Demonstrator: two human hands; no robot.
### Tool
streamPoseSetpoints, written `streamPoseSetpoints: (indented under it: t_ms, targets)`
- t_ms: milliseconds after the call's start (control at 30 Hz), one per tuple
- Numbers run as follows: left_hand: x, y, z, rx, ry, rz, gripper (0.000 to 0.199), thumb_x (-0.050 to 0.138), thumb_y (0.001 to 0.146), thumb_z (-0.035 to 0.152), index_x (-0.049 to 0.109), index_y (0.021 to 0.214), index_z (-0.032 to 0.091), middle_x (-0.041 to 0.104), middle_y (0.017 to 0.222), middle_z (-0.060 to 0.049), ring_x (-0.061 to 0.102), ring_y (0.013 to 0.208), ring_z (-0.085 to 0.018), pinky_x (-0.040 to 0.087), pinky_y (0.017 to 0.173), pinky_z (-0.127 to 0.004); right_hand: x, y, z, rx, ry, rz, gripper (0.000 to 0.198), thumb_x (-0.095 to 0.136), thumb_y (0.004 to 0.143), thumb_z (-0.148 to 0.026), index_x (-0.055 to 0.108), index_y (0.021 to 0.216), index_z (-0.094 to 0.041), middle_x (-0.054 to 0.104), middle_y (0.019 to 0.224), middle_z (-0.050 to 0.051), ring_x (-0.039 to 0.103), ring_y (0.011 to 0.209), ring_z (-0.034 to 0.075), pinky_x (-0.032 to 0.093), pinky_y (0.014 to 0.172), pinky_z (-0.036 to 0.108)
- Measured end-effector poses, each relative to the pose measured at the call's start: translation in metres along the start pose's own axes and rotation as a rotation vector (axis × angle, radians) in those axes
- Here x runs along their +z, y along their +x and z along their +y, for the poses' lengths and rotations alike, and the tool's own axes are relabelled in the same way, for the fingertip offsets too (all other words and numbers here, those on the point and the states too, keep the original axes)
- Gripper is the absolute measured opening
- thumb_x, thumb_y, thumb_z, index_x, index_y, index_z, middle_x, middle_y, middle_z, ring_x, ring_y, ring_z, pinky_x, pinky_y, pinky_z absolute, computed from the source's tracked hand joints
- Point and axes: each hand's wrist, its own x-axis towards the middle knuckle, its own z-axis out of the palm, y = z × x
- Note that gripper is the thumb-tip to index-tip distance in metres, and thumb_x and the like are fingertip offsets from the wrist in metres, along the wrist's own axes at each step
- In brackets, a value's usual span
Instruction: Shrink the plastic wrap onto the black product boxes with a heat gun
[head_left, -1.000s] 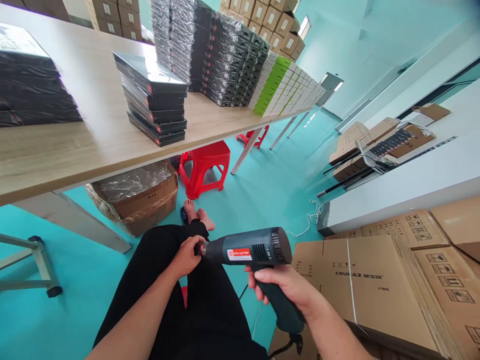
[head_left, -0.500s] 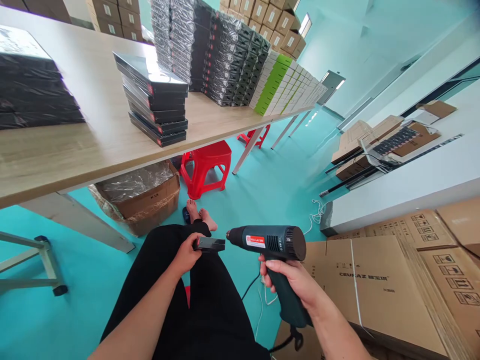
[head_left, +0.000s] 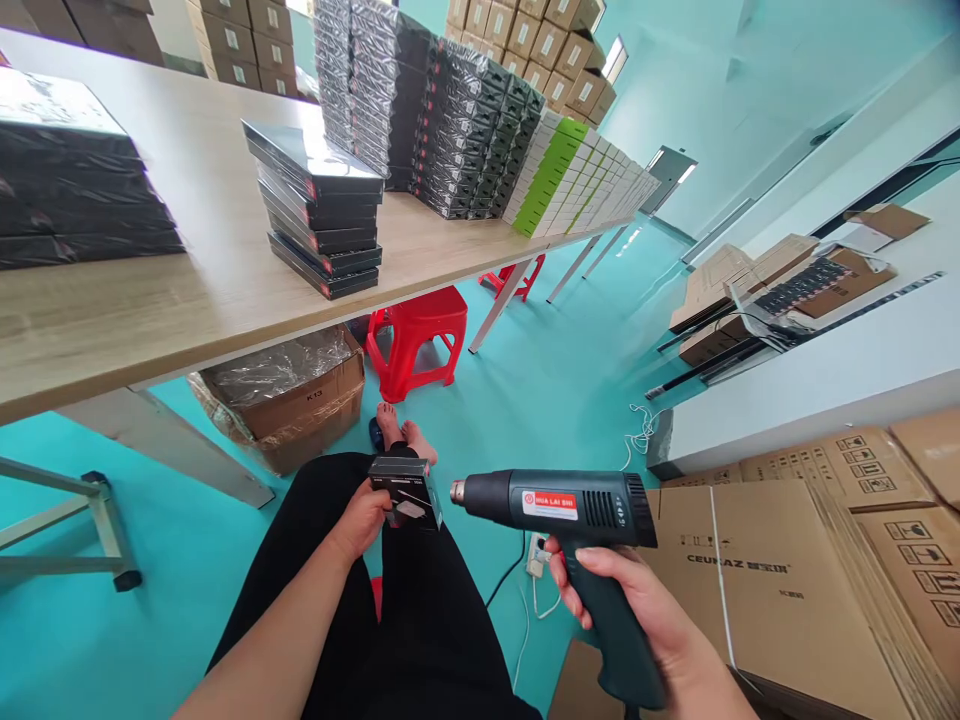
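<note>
Right hand (head_left: 641,588) curls round the grip of a dark plastic heat gun (head_left: 502,500), its metal nozzle (head_left: 457,491) pointing toward, and just short of, a flat, glossy black box (head_left: 409,500) that the left hand (head_left: 364,518) pinches at one end above the lap (head_left: 450,630). Printed cardboard cartons (head_left: 780,600) crowd the right. Beyond the feet (head_left: 388,422), a carton of crinkled clear film (head_left: 315,405) and a red plastic stool (head_left: 420,320) stand by the wood-grained table (head_left: 150,320), which bears stacked, slick black boxes (head_left: 322,220); brown cartons (head_left: 525,40) rise behind.

You have clear air between the heat gun (head_left: 555,505) and the small box (head_left: 412,495). Ahead-left, the table (head_left: 214,230) obstructs low passage; cartons (head_left: 795,620) bound your right. Open tabletop separates the wrapped pile (head_left: 82,190) from the box stack (head_left: 322,215).
</note>
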Motion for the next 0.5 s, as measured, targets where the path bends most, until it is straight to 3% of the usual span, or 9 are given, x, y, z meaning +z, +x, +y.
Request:
streamPoseSetpoints:
  t_ms: [300,500]
  targets:
    - [0.006,-0.005,0.018,-0.257,-0.311,0.083,0.016,0.050,0.053,0.012,0.057,0.066,0.015,0.057,0.059,-0.002,0.055,0.052,-0.015,0.048,0.055,-0.030,-0.002,-0.006,0.011,0.155,-0.168,-0.261,0.036,0.065,0.073,-0.031,0.067,0.100,-0.007,0.068,0.079,0.011,0.063,0.057,0.015,0.046,0.050,0.022]
    - [0.010,-0.010,0.026,-0.277,-0.372,-0.009,0.037,0.050,0.068,0.020,0.063,0.101,0.012,0.064,0.075,-0.008,0.062,0.061,-0.019,0.051,0.054,-0.032,0.002,0.002,0.008,0.088,-0.170,-0.157,0.032,0.064,0.077,-0.031,0.066,0.101,-0.010,0.068,0.079,0.009,0.063,0.059,0.015,0.047,0.050,0.023]
